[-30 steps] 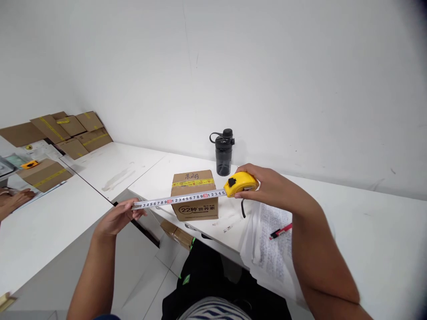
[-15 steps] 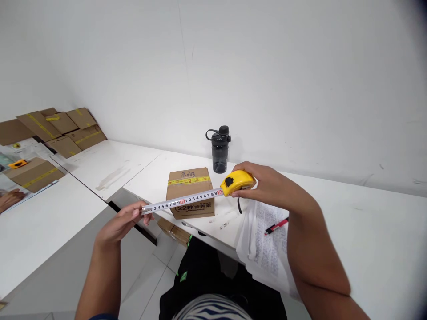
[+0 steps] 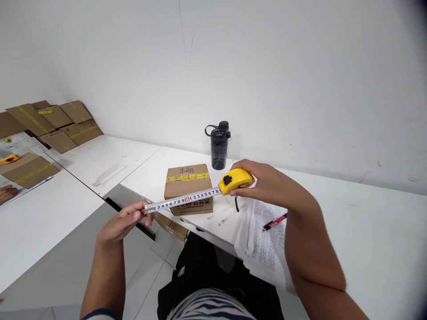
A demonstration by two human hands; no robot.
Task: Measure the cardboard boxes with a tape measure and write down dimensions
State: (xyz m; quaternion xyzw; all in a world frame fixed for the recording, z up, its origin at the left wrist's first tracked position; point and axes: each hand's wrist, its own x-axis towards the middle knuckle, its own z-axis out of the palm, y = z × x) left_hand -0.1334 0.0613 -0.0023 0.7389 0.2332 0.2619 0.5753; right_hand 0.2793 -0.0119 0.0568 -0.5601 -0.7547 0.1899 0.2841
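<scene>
My right hand (image 3: pixel 258 180) is closed around the yellow case of a tape measure (image 3: pixel 240 178), with a black strap dangling below it. A white blade (image 3: pixel 187 198) with printed numbers runs out to the left, tilted slightly down. Its metal-hooked end is pinched between the fingers of my left hand (image 3: pixel 128 220), out beyond the table's edge. The blade passes in front of a small cardboard box (image 3: pixel 188 178) with yellow tape and handwriting on top, covering part of the print on its near side. Whether blade and box touch I cannot tell.
A black shaker bottle (image 3: pixel 219 146) stands behind the box. Written papers (image 3: pixel 263 249) with a red pen (image 3: pixel 274 222) lie under my right forearm. At left, cardboard boxes (image 3: pixel 80 131) are stacked by the wall; another person's hand (image 3: pixel 8 194) rests near a taped box (image 3: pixel 31 171).
The visible blade between my hands has become slightly shorter, with my left hand a little closer to the case. The whole view has shifted slightly.
</scene>
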